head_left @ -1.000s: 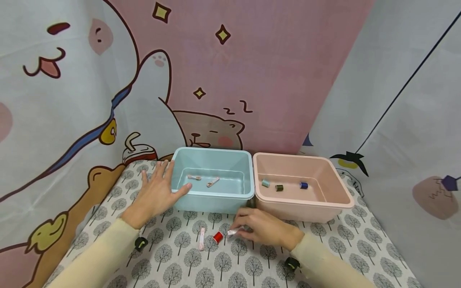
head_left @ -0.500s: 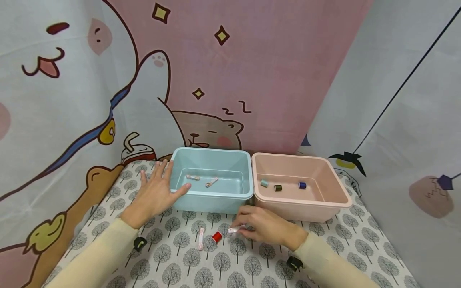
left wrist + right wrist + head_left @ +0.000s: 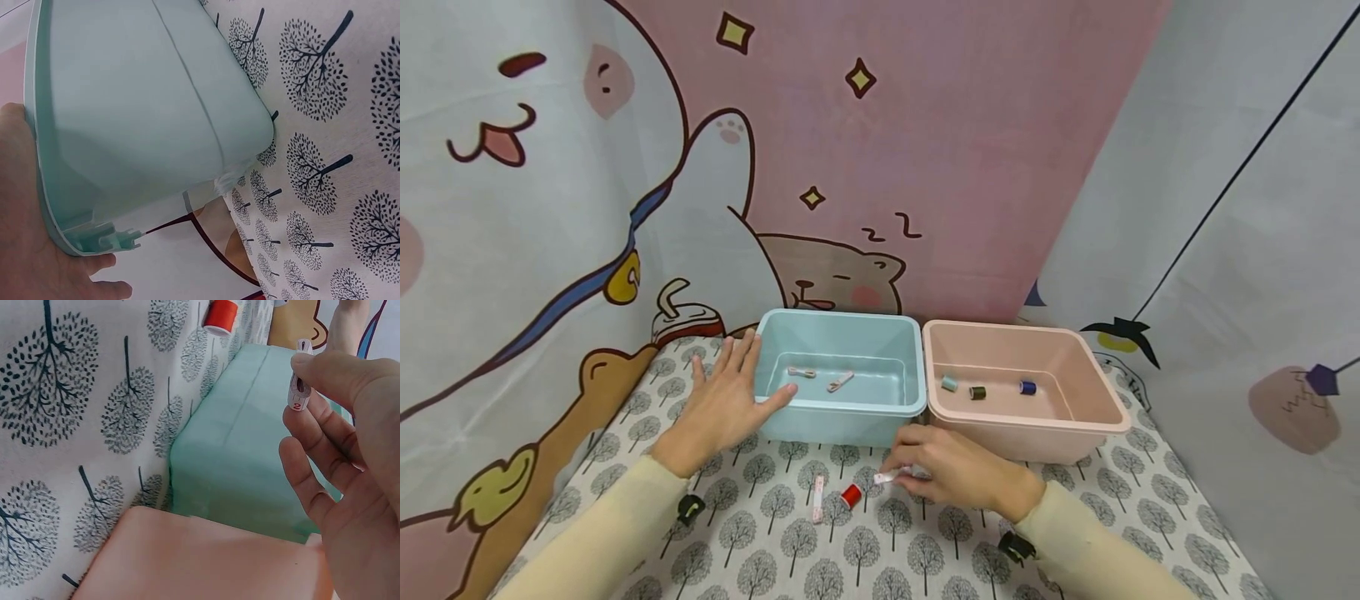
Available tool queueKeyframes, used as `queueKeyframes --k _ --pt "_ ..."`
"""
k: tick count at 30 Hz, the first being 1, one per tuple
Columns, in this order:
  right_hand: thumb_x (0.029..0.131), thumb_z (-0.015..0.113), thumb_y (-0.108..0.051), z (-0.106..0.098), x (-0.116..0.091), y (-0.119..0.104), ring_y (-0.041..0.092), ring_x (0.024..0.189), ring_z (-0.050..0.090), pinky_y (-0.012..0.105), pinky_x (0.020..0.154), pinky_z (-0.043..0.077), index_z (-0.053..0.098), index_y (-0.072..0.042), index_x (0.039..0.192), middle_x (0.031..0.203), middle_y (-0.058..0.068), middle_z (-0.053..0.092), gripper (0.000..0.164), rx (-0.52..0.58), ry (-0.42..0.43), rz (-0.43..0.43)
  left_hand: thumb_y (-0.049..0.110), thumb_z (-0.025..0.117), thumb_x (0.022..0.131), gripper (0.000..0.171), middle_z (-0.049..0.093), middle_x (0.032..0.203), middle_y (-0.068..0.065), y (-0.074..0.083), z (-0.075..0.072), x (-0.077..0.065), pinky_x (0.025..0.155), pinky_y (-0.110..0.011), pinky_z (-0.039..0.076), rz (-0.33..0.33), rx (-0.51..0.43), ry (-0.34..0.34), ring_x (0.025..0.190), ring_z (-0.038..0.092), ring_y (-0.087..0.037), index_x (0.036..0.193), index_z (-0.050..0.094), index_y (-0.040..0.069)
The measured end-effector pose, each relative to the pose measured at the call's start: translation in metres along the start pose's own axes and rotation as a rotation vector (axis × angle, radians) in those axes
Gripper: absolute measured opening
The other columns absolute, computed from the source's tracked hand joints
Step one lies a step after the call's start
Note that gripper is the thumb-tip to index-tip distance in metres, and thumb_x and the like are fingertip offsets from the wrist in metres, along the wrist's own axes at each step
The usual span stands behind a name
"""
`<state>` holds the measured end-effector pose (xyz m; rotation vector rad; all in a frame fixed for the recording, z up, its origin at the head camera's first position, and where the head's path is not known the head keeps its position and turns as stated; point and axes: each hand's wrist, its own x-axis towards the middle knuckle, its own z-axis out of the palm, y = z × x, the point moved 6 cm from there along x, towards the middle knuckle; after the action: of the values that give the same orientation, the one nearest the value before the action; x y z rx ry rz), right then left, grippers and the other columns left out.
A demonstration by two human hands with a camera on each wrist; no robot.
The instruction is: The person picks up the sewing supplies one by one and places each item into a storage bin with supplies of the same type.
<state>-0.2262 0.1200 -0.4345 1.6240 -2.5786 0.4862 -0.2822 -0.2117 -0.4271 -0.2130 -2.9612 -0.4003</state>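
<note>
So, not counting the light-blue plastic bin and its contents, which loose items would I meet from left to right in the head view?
Narrow pink-and-white strip, red cylindrical thread spool, similar strip pinched by the right hand, teal spool, olive spool, dark-blue spool in the peach plastic bin.

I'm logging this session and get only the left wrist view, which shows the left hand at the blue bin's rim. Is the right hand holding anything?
Observer: Yes. The right hand pinches a pale printed strip between thumb and fingers.

Operator: Noted. What lies just beside that strip, on the person's left?

Observer: A red spool lies on its side on the cloth, between the held strip and a second strip.
</note>
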Motion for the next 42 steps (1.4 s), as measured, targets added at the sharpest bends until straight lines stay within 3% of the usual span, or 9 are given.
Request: queueKeyframes --k 9,17,27,42 --pt "0.103 0.089 -0.013 -0.015 0.004 -0.010 0.004 0.100 0.076 0.009 0.090 0.062 0.088 -0.017 0.124 0.116 -0.006 0.077 0.021 0.003 0.044 -0.063 0.089 0.037 0.111 0.116 0.004 0.198 -0.013 0.000 0.001 -0.001 0.135 -0.092 -0.005 0.009 0.015 -0.008 0.183 0.006 -0.052 0.187 0.014 0.004" --pt "0.103 0.090 -0.013 -0.026 0.009 -0.015 0.003 0.099 0.074 0.004 0.091 0.058 0.089 -0.018 0.124 0.113 -0.007 0.076 0.021 -0.030 0.068 -0.107 0.085 0.041 0.113 0.113 0.005 0.198 -0.014 -0.001 -0.001 -0.001 0.134 -0.093 -0.004 0.014 0.024 -0.006 0.183 0.007 -0.051 0.187 0.015 0.003" --pt "0.102 0.091 -0.012 -0.039 0.014 -0.019 0.003 0.098 0.076 0.006 0.092 0.060 0.088 -0.016 0.123 0.113 -0.006 0.078 0.022 -0.053 0.103 -0.157 0.090 0.039 0.111 0.117 0.005 0.197 -0.013 -0.002 -0.001 -0.001 0.135 -0.092 -0.005 0.021 0.016 -0.006 0.183 0.008 -0.051 0.187 0.014 0.004" --pt "0.101 0.093 -0.018 -0.065 0.032 -0.020 0.004 0.092 0.073 0.006 0.084 0.058 0.089 -0.019 0.124 0.112 -0.007 0.078 0.024 -0.142 0.127 -0.147 0.092 0.043 0.108 0.121 0.003 0.198 -0.014 -0.002 0.000 0.000 0.136 -0.091 -0.008 0.024 -0.001 -0.027 0.183 0.006 -0.050 0.187 0.013 0.005"
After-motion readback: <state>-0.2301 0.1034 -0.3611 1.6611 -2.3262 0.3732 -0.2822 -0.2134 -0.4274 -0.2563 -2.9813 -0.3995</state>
